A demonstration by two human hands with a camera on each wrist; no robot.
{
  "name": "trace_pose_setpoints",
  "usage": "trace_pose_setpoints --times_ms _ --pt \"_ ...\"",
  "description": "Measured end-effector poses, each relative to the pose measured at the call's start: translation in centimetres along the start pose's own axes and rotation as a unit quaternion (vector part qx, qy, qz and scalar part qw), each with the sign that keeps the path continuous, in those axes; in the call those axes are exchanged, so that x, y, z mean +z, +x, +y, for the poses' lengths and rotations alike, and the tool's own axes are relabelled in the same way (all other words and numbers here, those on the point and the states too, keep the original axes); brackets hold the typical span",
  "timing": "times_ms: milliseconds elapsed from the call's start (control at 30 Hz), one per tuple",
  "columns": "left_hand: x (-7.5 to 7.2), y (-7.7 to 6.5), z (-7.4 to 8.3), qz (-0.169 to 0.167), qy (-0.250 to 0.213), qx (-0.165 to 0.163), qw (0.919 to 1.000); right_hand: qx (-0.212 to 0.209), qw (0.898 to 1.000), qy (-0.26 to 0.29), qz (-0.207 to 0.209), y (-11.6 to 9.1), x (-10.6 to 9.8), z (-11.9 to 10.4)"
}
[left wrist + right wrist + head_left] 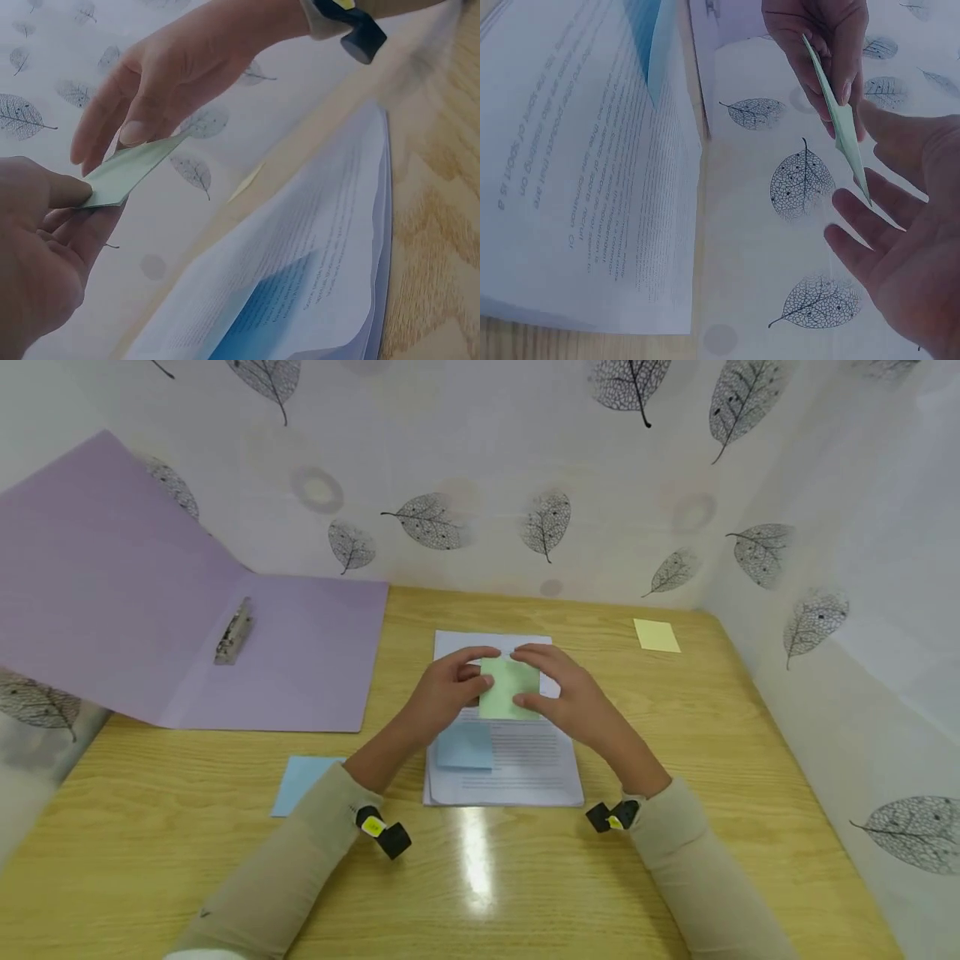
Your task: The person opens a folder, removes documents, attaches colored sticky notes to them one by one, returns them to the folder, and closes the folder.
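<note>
A light green sticky note [510, 691] is held up over a stack of printed sheets [528, 768]. My left hand [447, 687] pinches its left edge, thumb on the near face and fingers behind. On the other side my right hand [573, 697] has its thumb at the note's lower right and its fingers loosely spread round the edge. In the right wrist view the green note [840, 124] appears almost edge-on, its lower tip overlapping the right fingers [862, 225]. A blue sticky note [465, 747] sits on the top sheet, just below the green one.
An open purple folder [307, 652] with a metal clip [235, 631] lies at the left. Another blue sticky note [300, 783] is partly hidden by the left forearm. A yellow sticky note [657, 635] lies at the back right of the wooden table [525, 885]. Leaf-patterned curtains surround it.
</note>
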State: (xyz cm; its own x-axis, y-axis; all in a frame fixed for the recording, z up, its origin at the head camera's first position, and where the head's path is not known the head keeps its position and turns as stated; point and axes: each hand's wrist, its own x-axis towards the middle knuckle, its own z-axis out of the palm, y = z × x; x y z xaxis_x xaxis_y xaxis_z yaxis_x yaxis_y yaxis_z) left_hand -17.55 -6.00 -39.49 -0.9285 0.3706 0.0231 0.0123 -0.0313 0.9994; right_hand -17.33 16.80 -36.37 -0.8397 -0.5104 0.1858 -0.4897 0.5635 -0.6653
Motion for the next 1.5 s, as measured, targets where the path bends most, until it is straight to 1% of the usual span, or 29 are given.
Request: trace_pose_setpoints --times_ms 67,167,233,300,367,500,600,700,767,833,933,1000,1100,1167,1300,1400,1500 --pt "-0.3 0.0 0.0 0.009 -0.014 -0.003 0.9999 -0.038 0.997 -0.058 -0.014 -0.1 0.2 -0.2" --pt "-0.5 -0.1 0.0 0.014 -0.033 -0.007 0.9993 -0.086 0.988 -0.129 -0.017 0.0 0.6 -0.3" --pt "-0.5 -0.1 0.0 0.014 -0.043 -0.009 0.9989 -0.108 0.982 -0.157 -0.010 0.0 0.8 -0.3" --pt "-0.5 -0.1 0.0 0.012 -0.049 -0.011 0.9987 -0.113 0.980 -0.166 -0.005 0.1 0.8 -0.2" --pt "-0.5 -0.1 0.0 0.011 -0.051 -0.012 0.9986 -0.109 0.981 -0.162 -0.005 0.0 0.8 -0.2" --pt "-0.5 0.1 -0.1 0.010 -0.046 -0.015 0.9988 -0.094 0.987 -0.133 -0.009 -0.1 0.7 -0.3" --pt "-0.5 0.2 -0.1 0.012 -0.046 -0.029 0.9984 -0.074 0.992 -0.104 0.001 -0.2 0.7 -0.3" --pt "-0.3 0.2 0.0 0.010 -0.061 -0.043 0.9971 -0.041 0.995 -0.081 0.035 -0.3 0.8 -0.3" --pt "-0.2 0.2 0.0 0.000 -0.070 -0.046 0.9964 -0.020 0.995 -0.071 0.068 -0.2 0.8 -0.3" --pt "-0.2 0.1 0.0 -0.016 -0.073 -0.041 0.9964 -0.005 0.993 -0.057 0.099 -0.2 0.9 -0.3" --pt "-0.2 0.0 -0.2 -0.042 -0.061 -0.022 0.9970 0.006 0.990 -0.037 0.135 -0.1 1.1 -0.3" --pt "-0.1 0.0 -0.2 -0.051 -0.053 -0.010 0.9972 0.009 0.989 -0.030 0.147 -0.1 1.2 -0.2" --pt "0.0 0.0 -0.4 -0.048 -0.041 -0.002 0.9980 0.004 0.988 -0.039 0.149 0.0 1.4 -0.2" --pt "0.0 -0.1 -0.4 -0.039 -0.036 -0.004 0.9986 -0.014 0.989 -0.048 0.142 0.0 1.4 -0.2" --pt "0.1 -0.1 -0.5 -0.026 -0.019 -0.013 0.9994 -0.081 0.988 -0.063 0.115 -0.1 1.4 -0.3" --pt "0.2 -0.1 -0.7 -0.027 -0.002 -0.015 0.9995 -0.135 0.983 -0.082 0.096 -0.1 1.6 0.0" --pt "0.3 -0.1 -0.8 -0.035 0.005 -0.012 0.9993 -0.174 0.975 -0.102 0.096 -0.1 1.8 0.3"
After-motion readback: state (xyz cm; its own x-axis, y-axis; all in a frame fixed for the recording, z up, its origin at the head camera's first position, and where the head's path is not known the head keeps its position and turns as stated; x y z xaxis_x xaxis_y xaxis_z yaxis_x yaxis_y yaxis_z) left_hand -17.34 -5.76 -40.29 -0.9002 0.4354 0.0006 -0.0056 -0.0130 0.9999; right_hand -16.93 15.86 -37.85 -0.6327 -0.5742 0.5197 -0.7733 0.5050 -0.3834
